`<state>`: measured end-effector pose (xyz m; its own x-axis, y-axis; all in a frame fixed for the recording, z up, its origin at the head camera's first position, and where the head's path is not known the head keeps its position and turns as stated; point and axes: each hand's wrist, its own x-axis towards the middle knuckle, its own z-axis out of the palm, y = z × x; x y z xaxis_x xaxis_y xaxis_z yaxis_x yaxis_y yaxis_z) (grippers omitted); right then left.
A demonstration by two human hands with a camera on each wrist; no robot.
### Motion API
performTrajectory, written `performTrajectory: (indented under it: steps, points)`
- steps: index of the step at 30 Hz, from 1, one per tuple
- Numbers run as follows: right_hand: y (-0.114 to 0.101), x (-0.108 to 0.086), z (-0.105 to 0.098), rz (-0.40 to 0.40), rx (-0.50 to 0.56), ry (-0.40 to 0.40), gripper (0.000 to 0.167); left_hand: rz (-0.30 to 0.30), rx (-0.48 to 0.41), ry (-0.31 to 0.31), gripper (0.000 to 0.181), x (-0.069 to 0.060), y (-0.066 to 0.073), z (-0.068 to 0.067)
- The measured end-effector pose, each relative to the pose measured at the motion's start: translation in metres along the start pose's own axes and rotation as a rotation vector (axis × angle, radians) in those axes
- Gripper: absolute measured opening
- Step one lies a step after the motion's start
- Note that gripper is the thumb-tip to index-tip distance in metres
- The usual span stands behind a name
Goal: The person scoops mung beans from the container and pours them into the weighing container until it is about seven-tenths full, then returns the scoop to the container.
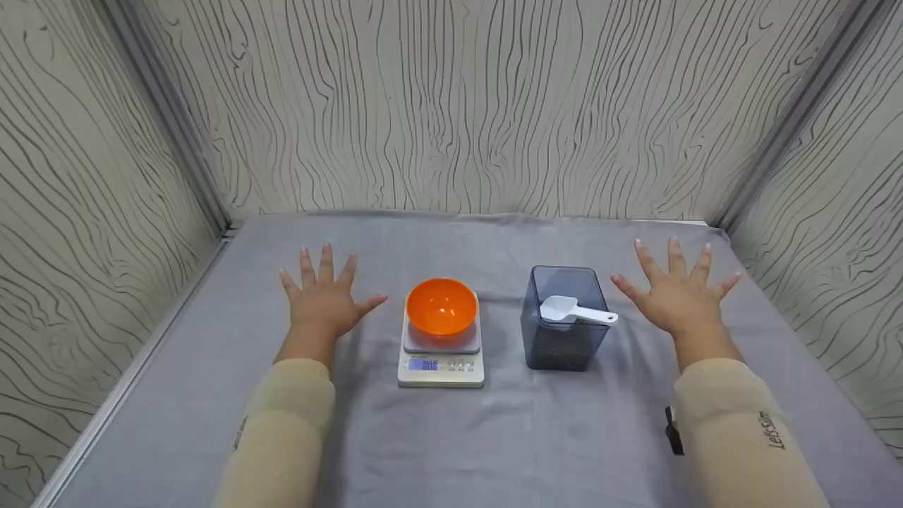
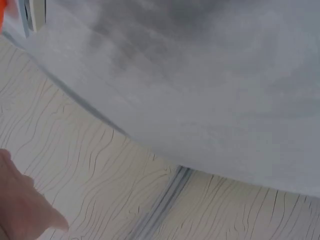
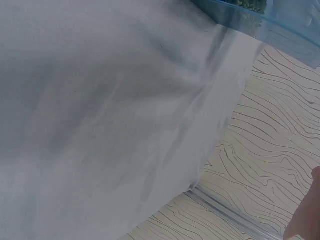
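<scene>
An orange bowl (image 1: 441, 307) sits on a white digital kitchen scale (image 1: 458, 379) whose display is lit. To its right stands a translucent blue-grey square container (image 1: 535, 346), partly filled with small dark grains (image 1: 563, 346). A white scoop (image 1: 561, 309) lies across the container's top, its handle past the right rim. My left hand (image 1: 321, 305) is spread with straight fingers left of the scale and holds nothing. Right of the container, my right hand (image 1: 679, 300) is likewise spread, apart from everything. Only part of the left hand (image 2: 22, 205) and right hand (image 3: 307, 215) shows in the wrist views.
A grey cloth (image 1: 437, 444) with soft creases covers the table. Wood-grain patterned panels (image 1: 451, 106) enclose the back and both sides, with metal corner posts (image 1: 166, 113). A small black strap (image 1: 674, 430) hangs beside the right sleeve.
</scene>
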<state>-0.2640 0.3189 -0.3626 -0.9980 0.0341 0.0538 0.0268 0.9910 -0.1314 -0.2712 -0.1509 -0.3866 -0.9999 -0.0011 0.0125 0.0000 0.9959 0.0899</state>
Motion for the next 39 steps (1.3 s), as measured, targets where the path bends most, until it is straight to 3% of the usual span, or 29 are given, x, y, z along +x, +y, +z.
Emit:
performTrajectory:
  steps: [7,16,25,32,39]
  points:
    - [0.000,-0.001,0.002,-0.007,0.003,-0.005,0.082,0.018,-0.121,-0.091,0.094,-0.004,0.015,0.015]
    - [-0.004,-0.001,0.003,-0.011,0.012,-0.009,0.082,0.050,-0.247,-0.188,0.083,-0.017,0.040,0.048]
    - [-0.006,-0.001,0.004,-0.015,0.005,-0.005,0.082,0.067,-0.183,-0.170,0.081,-0.025,0.050,0.077]
    - [-0.009,-0.002,0.003,-0.030,-0.003,0.007,0.080,0.024,-0.235,-0.166,0.080,-0.028,0.048,0.085]
    - [-0.011,-0.001,0.003,-0.057,0.016,0.004,0.079,-0.031,-0.406,-0.229,0.073,-0.028,0.047,0.087]
